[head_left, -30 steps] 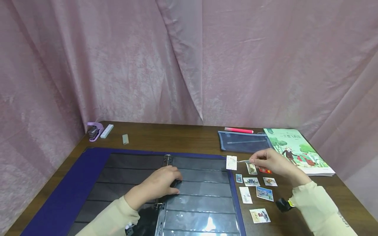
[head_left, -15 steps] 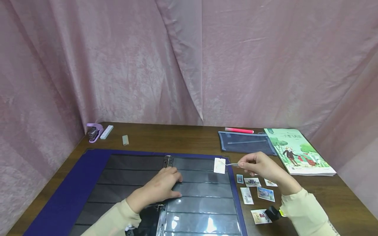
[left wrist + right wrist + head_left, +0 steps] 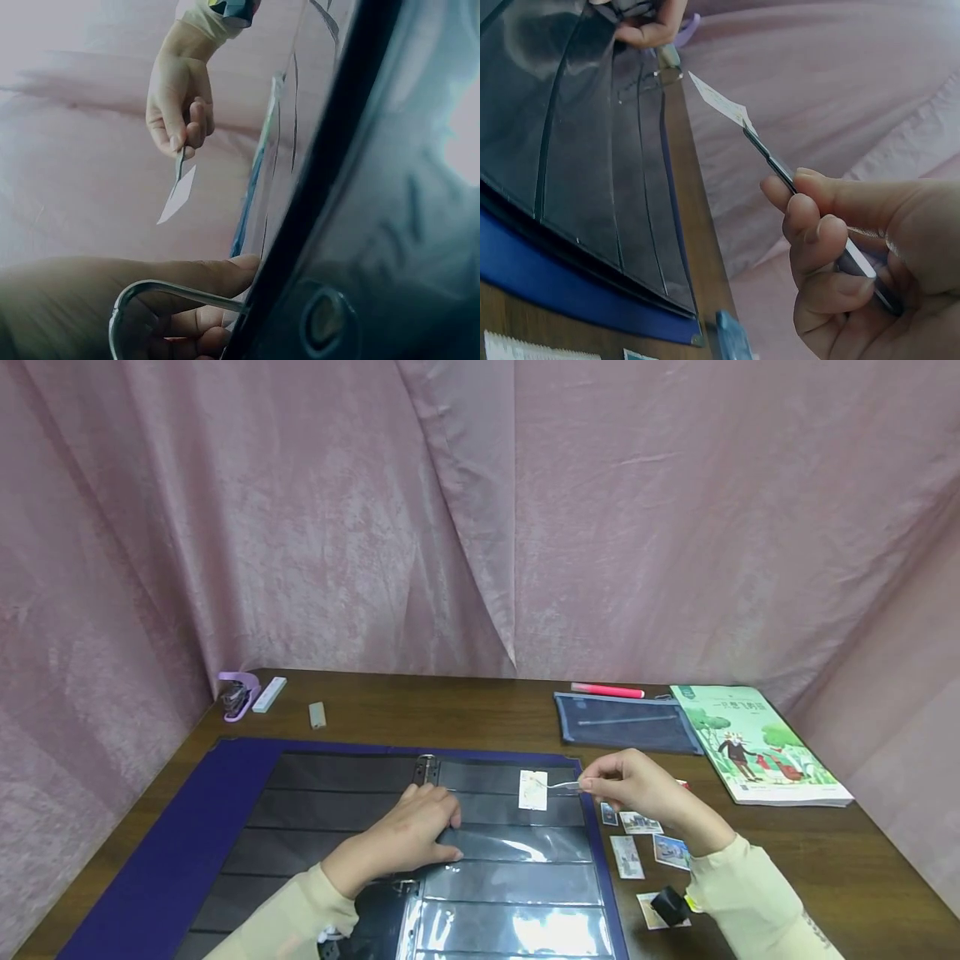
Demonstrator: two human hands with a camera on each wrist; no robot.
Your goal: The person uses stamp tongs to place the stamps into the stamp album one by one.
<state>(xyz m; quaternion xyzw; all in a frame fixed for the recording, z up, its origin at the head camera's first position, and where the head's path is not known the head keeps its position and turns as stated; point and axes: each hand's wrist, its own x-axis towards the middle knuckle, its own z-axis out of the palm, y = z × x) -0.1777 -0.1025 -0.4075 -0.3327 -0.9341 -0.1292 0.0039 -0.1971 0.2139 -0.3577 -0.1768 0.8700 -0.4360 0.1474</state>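
My right hand (image 3: 626, 789) pinches metal tweezers (image 3: 771, 159), and their tips grip a small white stamp (image 3: 533, 791) by its edge. In the head view the stamp overlaps the upper pockets of the right-hand page of an open stamp album (image 3: 517, 882) with a blue cover. The right wrist view shows the stamp (image 3: 720, 101) tilted, raised off the page. My left hand (image 3: 408, 831) rests at the album's middle by the metal rings, its thumb and fingers spread on the inner page edge. In the left wrist view, a ring (image 3: 172, 286) crosses in front of that hand.
Several loose stamps (image 3: 627, 857) lie right of the album, some under the right forearm. Behind them are a blue mesh pouch (image 3: 626, 723), a red marker (image 3: 607, 691) and a green book (image 3: 757, 747). A purple stapler (image 3: 238, 695), a white box (image 3: 270, 694) and an eraser (image 3: 317, 715) sit back left.
My right hand has moved left, carrying the stamp in the tweezers from the album's right edge to over the right-hand page. The left hand has barely moved.
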